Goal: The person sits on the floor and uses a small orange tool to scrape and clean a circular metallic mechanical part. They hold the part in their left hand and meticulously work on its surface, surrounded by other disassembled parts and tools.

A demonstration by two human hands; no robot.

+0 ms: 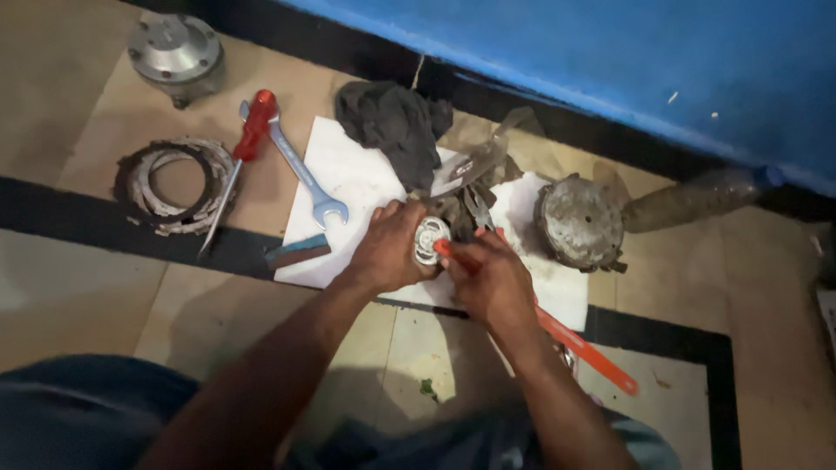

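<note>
Now the left hand (389,246) closes its grip around a small round metal part (429,239), with the fingers curled over its left side and the thumb near its edge. The right hand (489,280) is pressed together on an orange blade (582,344), a long flat strip; its front end touches the part, and the rest runs back past the wrist toward the person. Both hands work low over a white sheet (353,178) that lies on the floor.

Just beyond the hands lies a pair of pliers (475,207) and some thin metal pieces, partly hidden. Farther up is a dark rag (394,122). To the right of the right hand stands a dirty round housing (581,222), and behind it lies a dusty plastic bottle (697,198) along the blue wall (610,52).

To the left of the left hand lies a small dark block (298,251) at the sheet's edge, then a spanner (300,170). Further left is a red screwdriver (242,152), touching a stack of toothed rings (174,184). Well apart, at the far left, stands a grey round cover (177,54).
</note>
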